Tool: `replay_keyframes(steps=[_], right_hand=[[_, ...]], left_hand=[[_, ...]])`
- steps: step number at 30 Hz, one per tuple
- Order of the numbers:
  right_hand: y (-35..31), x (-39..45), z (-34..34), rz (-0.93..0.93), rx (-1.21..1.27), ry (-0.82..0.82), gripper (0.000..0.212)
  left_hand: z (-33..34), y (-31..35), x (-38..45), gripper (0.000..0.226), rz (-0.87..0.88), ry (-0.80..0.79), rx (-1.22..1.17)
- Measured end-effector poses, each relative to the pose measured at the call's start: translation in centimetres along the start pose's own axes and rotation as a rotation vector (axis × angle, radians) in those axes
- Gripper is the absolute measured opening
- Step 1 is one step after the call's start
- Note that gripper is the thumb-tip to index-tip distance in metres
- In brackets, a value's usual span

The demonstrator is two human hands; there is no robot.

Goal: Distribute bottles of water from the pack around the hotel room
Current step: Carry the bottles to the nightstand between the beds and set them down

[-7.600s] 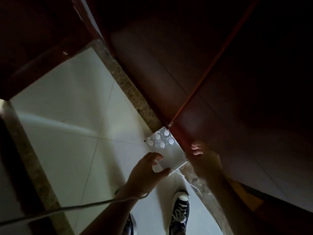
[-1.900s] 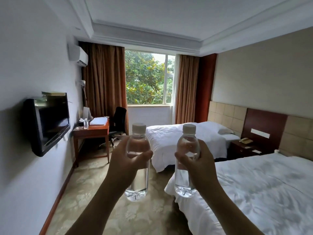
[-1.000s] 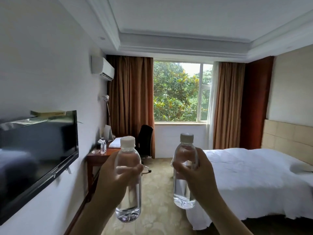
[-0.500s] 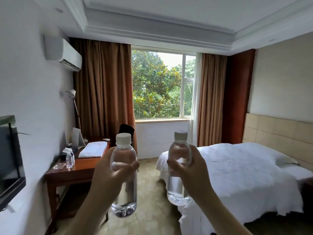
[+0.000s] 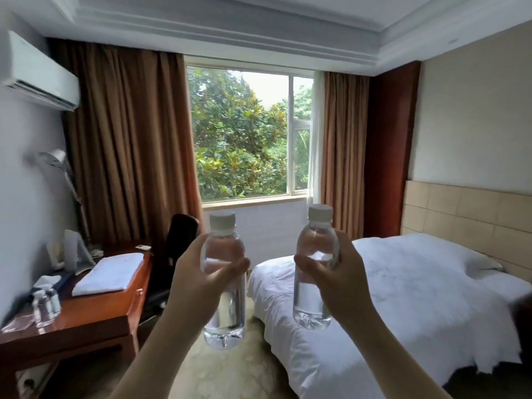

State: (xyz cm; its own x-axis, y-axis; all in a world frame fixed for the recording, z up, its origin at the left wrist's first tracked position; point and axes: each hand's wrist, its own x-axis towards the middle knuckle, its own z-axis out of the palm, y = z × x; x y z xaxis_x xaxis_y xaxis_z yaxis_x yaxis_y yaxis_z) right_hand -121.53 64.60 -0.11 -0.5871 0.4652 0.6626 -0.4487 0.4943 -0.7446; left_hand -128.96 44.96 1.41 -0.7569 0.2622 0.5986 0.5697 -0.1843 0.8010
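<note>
I hold two clear, white-capped water bottles upright at chest height in front of me. My left hand (image 5: 198,279) grips the left water bottle (image 5: 223,318) around its middle. Around the upper half of the right water bottle (image 5: 312,300) my right hand (image 5: 338,279) is wrapped. The two bottles are apart, about a hand's width between them. On the wooden desk (image 5: 86,318) at the left stand two small clear bottles (image 5: 46,306) near its front corner. The pack is out of view.
A folded white towel (image 5: 110,273) lies on the desk, with a black office chair (image 5: 178,249) behind it. A white-sheeted bed (image 5: 403,298) fills the right. Patterned carpet (image 5: 218,372) runs between desk and bed toward the window (image 5: 247,133).
I have walked from the dark floor by the pack into the room, a bottle in each hand. Over the last second the desk and bed have come closer.
</note>
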Motion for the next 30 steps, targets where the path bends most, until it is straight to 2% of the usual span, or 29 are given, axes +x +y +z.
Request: replay_keyframes(steps=[8, 13, 18, 22, 24, 26, 30], right_hand=[[10.6, 8.5, -9.7, 0.097, -0.203, 0.253, 0.053], [16.2, 12.9, -16.7, 0.172, -0.337, 0.447, 0.060], [18.1, 16.1, -22.5, 0.216, -0.495, 0.632, 0.051], [20.3, 17.0, -28.2, 0.218, -0.619, 0.841, 0.047], [21.4, 17.1, -30.8, 0.234, -0.663, 0.924, 0.054], [22.8, 17.4, -33.7, 0.248, -0.685, 0.979, 0.064], [26.3, 18.1, -40.5, 0.242, -0.693, 1.061, 0.063]], left_hand=[[15.6, -10.3, 11.8, 0.042, -0.053, -0.215, -0.218], [27.6, -15.9, 18.6, 0.050, -0.057, -0.477, -0.349], [38.3, -18.4, 23.3, 0.037, -0.079, -0.716, -0.503], [48.0, -20.2, 24.7, 0.034, -0.083, -0.888, -0.552], [52.4, -20.7, 24.4, 0.031, -0.117, -0.947, -0.590], [57.0, -21.0, 24.2, 0.031, -0.132, -1.008, -0.626], [66.1, -21.5, 23.9, 0.035, -0.149, -1.085, -0.657]])
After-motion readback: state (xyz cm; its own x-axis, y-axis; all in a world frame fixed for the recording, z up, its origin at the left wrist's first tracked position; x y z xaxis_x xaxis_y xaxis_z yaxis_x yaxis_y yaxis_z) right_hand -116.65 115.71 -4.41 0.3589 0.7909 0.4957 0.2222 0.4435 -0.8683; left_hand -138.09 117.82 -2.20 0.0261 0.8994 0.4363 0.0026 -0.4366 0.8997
